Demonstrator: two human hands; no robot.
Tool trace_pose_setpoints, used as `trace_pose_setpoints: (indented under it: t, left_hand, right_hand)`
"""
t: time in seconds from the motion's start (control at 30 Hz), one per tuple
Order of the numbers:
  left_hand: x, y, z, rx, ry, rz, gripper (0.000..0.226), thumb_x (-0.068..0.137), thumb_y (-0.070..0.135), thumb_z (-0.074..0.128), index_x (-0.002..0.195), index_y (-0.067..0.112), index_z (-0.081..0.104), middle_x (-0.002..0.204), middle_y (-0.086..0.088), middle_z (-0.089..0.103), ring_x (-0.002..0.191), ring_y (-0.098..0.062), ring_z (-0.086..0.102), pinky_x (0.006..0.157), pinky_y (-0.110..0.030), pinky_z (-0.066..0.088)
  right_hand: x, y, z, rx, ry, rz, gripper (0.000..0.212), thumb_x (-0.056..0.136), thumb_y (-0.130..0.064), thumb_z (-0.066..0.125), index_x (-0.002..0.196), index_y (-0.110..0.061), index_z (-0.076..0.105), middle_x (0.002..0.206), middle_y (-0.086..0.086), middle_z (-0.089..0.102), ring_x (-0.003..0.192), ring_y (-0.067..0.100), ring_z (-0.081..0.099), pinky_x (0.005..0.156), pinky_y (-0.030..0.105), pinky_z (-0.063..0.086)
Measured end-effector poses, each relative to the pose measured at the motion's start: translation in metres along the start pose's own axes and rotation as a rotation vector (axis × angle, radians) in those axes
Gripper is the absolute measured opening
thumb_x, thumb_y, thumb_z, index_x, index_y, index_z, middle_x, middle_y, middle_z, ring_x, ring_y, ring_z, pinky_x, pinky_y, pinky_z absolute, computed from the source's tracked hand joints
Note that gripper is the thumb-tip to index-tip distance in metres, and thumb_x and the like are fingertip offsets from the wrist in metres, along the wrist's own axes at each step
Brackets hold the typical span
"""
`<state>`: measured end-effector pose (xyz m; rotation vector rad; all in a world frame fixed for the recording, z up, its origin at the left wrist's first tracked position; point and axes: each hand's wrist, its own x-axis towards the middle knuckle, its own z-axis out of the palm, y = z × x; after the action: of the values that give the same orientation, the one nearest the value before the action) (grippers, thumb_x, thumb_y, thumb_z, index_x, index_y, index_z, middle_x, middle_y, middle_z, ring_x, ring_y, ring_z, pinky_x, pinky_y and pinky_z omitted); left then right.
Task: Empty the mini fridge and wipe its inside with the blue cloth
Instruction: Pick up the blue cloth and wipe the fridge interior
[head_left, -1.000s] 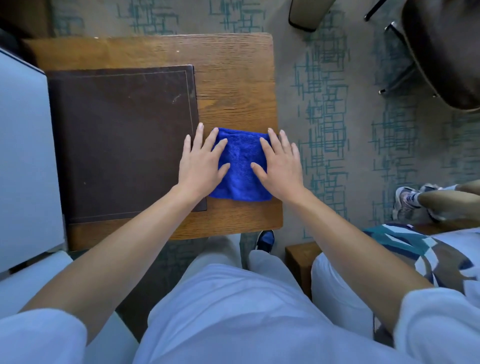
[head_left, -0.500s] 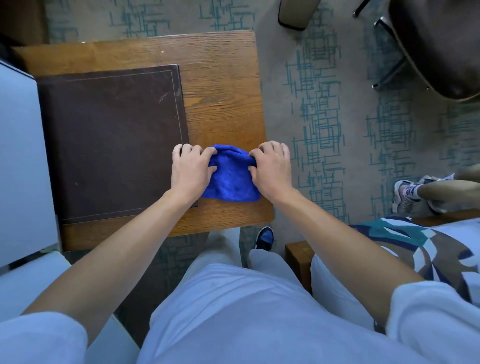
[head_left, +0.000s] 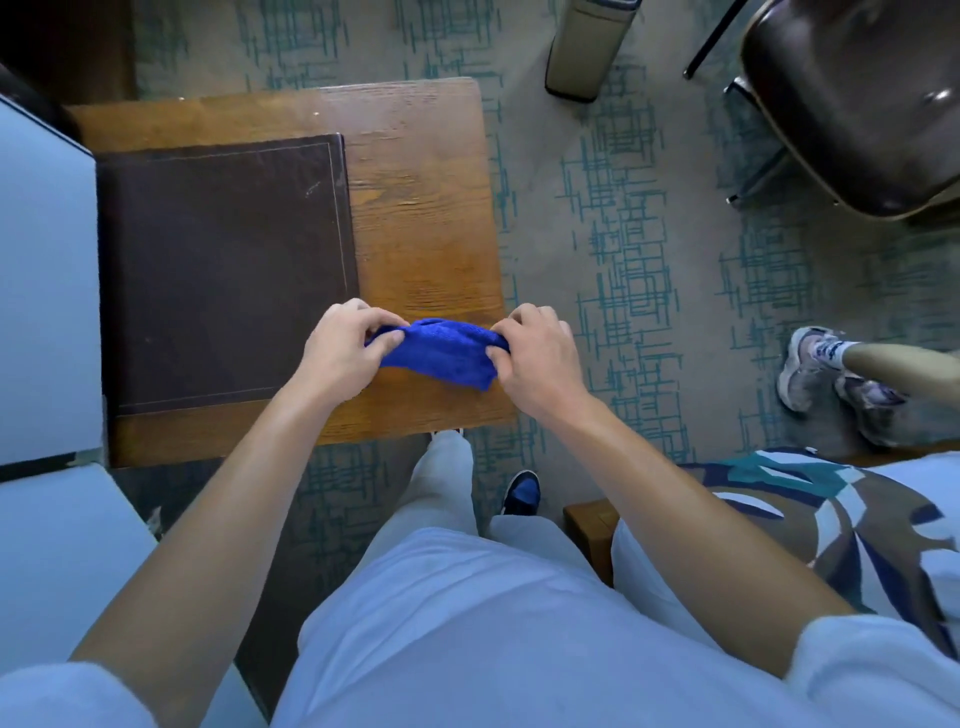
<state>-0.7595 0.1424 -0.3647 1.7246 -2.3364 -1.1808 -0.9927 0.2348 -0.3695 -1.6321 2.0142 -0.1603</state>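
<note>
Both hands, left (head_left: 345, 347) and right (head_left: 537, 353), pinch the blue cloth (head_left: 441, 353), knuckles curled, above the table (head_left: 426, 208).

Both bare forearms reach forward from the bottom corners of the view and converge toward the centre. The left arm enters at about 7 o'clock and runs up toward 1 o'clock; the right arm enters at about 5 o'clock and runs up toward 11 o'clock. The left hand (head_left: 345, 345) is curled, knuckles up, thumb and fingers pinched together on its inner side. The right hand (head_left: 537, 356) mirrors it at 3 o'clock of the left, fingers bent under and thumb pressed against them. The two hands are near each other, not touching, wrists roughly level.
</note>
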Motion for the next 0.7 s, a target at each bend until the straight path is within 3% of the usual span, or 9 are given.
trace_pose_setpoints:
  t: [0.1, 0.2, 0.37, 0.47, 0.6, 0.7]
  left_hand:
    - [-0.032, 0.016, -0.002, -0.147, 0.009, 0.0, 0.014, 0.101, 0.018, 0.064, 0.109, 0.023, 0.075, 0.104, -0.005, 0.061, 0.098, -0.025, 0.06, 0.087, -0.043, 0.051]
    - [-0.067, 0.037, -0.004, -0.28, 0.052, 0.01, 0.01, 0.102, 0.019, 0.063, 0.104, 0.025, 0.07, 0.107, 0.0, 0.068, 0.097, -0.026, 0.065, 0.089, -0.049, 0.054]
    - [-0.136, 0.092, 0.001, -0.433, 0.156, 0.099, 0.009, 0.105, 0.022, 0.058, 0.101, 0.022, 0.065, 0.096, -0.014, 0.07, 0.091, -0.03, 0.064, 0.082, -0.045, 0.05]
    - [-0.174, 0.117, 0.003, -0.569, 0.225, 0.163, 0.008, 0.106, 0.015, 0.058, 0.107, 0.018, 0.065, 0.099, -0.018, 0.068, 0.088, -0.017, 0.06, 0.079, -0.037, 0.048]
    - [-0.22, 0.14, 0.008, -0.791, 0.257, 0.197, 0.03, 0.1, -0.012, 0.053, 0.117, 0.011, 0.059, 0.102, -0.002, 0.069, 0.098, -0.013, 0.064, 0.085, -0.025, 0.054]
    - [-0.251, 0.15, 0.012, -0.927, 0.241, 0.226, 0.049, 0.094, -0.02, 0.049, 0.121, 0.019, 0.06, 0.106, 0.001, 0.072, 0.103, -0.016, 0.063, 0.087, -0.028, 0.055]
  right_hand:
    - [-0.025, 0.006, -0.019, 0.143, -0.013, -0.049, 0.02, 0.098, -0.023, 0.057, 0.112, -0.016, 0.069, 0.111, 0.003, 0.066, 0.108, 0.028, 0.057, 0.096, 0.042, 0.044]
    - [-0.056, 0.011, -0.038, 0.293, -0.022, -0.078, 0.017, 0.101, -0.02, 0.054, 0.114, -0.017, 0.064, 0.099, 0.001, 0.071, 0.094, 0.027, 0.062, 0.086, 0.042, 0.049]
    - [-0.127, 0.023, -0.069, 0.533, 0.109, -0.168, 0.016, 0.099, -0.015, 0.058, 0.111, -0.025, 0.063, 0.072, -0.02, 0.061, 0.066, 0.004, 0.053, 0.071, 0.029, 0.047]
    - [-0.162, 0.02, -0.088, 0.679, 0.167, -0.218, 0.021, 0.097, -0.004, 0.061, 0.113, -0.016, 0.068, 0.077, -0.023, 0.064, 0.062, 0.001, 0.052, 0.065, 0.012, 0.04]
    - [-0.201, 0.014, -0.107, 0.767, 0.191, -0.288, 0.024, 0.097, -0.003, 0.059, 0.116, -0.014, 0.07, 0.104, 0.0, 0.074, 0.078, 0.028, 0.065, 0.076, 0.035, 0.053]
    - [-0.233, 0.007, -0.118, 0.729, 0.202, -0.349, 0.026, 0.098, 0.001, 0.058, 0.115, -0.012, 0.071, 0.103, -0.01, 0.071, 0.075, 0.001, 0.061, 0.071, 0.015, 0.046]
